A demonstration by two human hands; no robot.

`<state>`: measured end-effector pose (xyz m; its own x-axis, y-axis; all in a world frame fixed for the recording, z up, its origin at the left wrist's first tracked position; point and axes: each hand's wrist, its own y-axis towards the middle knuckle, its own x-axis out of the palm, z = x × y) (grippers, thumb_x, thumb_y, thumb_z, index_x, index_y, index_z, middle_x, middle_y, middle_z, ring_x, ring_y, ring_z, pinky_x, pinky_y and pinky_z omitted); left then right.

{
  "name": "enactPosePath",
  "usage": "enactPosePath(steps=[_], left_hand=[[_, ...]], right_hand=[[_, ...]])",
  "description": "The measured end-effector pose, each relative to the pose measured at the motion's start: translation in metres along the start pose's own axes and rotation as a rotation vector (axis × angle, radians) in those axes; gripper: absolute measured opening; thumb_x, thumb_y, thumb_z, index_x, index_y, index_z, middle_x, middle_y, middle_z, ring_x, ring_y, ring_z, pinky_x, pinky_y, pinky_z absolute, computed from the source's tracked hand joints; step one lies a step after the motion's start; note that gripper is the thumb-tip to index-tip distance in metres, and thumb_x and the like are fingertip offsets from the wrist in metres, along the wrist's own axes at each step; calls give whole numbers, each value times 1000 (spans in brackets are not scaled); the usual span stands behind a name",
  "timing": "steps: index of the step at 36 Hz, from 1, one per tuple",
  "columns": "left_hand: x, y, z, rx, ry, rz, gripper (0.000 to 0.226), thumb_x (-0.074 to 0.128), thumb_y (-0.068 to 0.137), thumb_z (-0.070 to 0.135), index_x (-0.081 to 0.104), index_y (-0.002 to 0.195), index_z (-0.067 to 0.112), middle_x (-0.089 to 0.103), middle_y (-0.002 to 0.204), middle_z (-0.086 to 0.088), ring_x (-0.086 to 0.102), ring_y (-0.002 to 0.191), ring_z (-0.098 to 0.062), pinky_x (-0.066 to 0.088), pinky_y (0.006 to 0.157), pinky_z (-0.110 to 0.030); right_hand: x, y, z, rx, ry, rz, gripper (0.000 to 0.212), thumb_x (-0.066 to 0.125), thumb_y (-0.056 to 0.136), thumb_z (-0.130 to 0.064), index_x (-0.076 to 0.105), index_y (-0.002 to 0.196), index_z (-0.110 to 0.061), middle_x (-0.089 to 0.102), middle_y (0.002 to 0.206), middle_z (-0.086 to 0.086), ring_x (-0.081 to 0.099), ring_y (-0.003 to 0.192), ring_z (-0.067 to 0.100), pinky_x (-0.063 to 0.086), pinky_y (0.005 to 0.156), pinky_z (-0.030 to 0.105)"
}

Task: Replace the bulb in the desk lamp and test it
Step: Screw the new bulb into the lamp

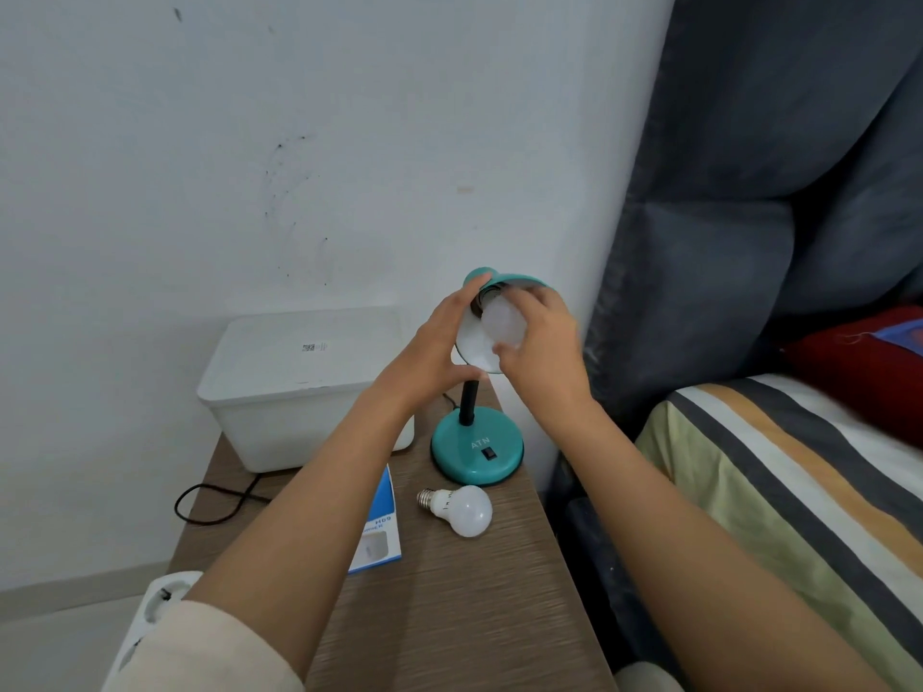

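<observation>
Now | left grip cupped around lamp shade | right grip clamped on bulb

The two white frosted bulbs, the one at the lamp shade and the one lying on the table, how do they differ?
The white frosted bulb at the teal lamp shade is gripped by the right hand, its base hidden toward the socket. The white frosted bulb on the wooden table lies untouched on its side, its metal screw base exposed. Both look similar in shape.
</observation>
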<state>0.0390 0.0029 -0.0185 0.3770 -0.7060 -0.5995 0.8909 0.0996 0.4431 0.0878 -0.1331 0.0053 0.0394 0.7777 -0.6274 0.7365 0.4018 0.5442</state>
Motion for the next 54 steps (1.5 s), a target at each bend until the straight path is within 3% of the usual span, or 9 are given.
enactPosePath(steps=[4,9,15,18,24,32,45,49,54], left_hand=[[-1,1,-1,0,7,-5,105,80,66,5,18,145,33,33,139,15,37,126,-4,40,106,-35],[-2,1,-3,-13,13,9,107,81,65,4,17,146,32,33,142,13,36,129,-5,39,107,-35],[-1,-2,-1,3,5,9,103,79,67,3,18,146,30,32,137,17,36,123,1,39,106,-31],[-1,-2,0,14,8,5,102,79,69,4,16,144,34,31,137,17,34,125,0,38,107,-32],[-2,-3,-1,0,-8,-1,105,79,68,2,14,139,44,33,136,17,36,127,-4,39,108,-35],[-2,-4,-1,0,-23,2,103,78,68,2,15,139,42,32,136,17,35,126,-1,39,108,-34],[-1,-4,-2,7,-10,-3,102,78,70,3,16,144,37,31,137,19,33,125,2,37,108,-28],[-2,-4,-1,0,-22,-4,103,78,69,2,15,142,41,31,137,18,35,128,-2,37,108,-30],[-1,-4,-2,-1,-15,-7,103,78,69,3,16,144,37,30,139,19,33,129,-2,37,109,-31]], right_hand=[[-2,2,-2,-178,-196,-50,63,58,70,13,53,128,-11,51,130,10,44,122,28,43,99,34],[0,2,-1,-96,-246,-100,52,64,84,-23,45,131,-11,56,123,11,55,110,29,46,86,36],[0,5,-6,455,368,54,50,57,82,-52,60,71,-3,61,66,10,66,63,16,41,50,21],[1,3,-5,638,625,-31,45,55,84,-51,58,62,-12,69,65,12,70,73,16,53,74,24],[6,0,-2,439,448,-27,64,74,71,-39,48,122,-10,58,110,4,60,99,18,52,84,31],[12,0,-2,424,460,-4,77,71,73,-43,36,133,-10,52,126,8,57,112,23,50,95,36],[10,1,4,467,542,-56,45,62,82,-46,53,107,-10,63,108,8,67,75,11,56,74,28],[13,2,4,410,464,-54,56,68,77,-41,47,120,-12,56,114,1,58,100,16,51,85,31],[11,4,3,503,564,-73,57,63,78,-53,53,114,-10,63,105,4,66,91,17,55,86,39]])
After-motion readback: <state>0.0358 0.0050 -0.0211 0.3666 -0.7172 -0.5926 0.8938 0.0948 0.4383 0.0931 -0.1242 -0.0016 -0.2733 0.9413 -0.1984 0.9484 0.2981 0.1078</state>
